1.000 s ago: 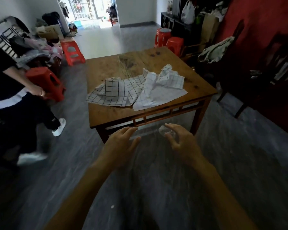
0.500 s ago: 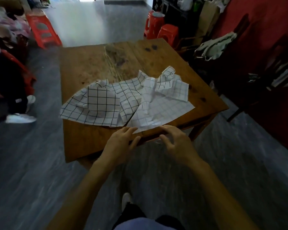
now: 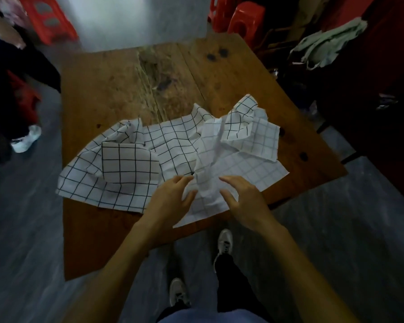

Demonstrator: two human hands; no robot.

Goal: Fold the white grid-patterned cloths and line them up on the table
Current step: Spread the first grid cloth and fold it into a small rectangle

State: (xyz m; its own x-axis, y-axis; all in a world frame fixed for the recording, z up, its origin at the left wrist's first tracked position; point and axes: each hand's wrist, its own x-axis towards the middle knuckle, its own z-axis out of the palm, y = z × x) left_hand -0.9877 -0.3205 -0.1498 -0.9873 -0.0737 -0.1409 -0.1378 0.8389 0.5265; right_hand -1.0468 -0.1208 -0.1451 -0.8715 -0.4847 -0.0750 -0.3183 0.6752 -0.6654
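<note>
The person has stepped up to the counter (image 3: 117, 229), and both hands (image 3: 210, 201), loose and holding nothing, now reach the crumpled cloths (image 3: 219, 159), so folding can start.

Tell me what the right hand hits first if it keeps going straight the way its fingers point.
The right hand points forward and slightly left, over the faint-grid cloth. It would likely meet that cloth's crumpled middle first, though its height above the fabric is unclear.

A: Any readable text, labels or numbers?
B: None. Cloths (image 3: 149, 159) carry only grid lines, wooden table (image 3: 103, 101) is unmarked, background too blurred to read.
</note>
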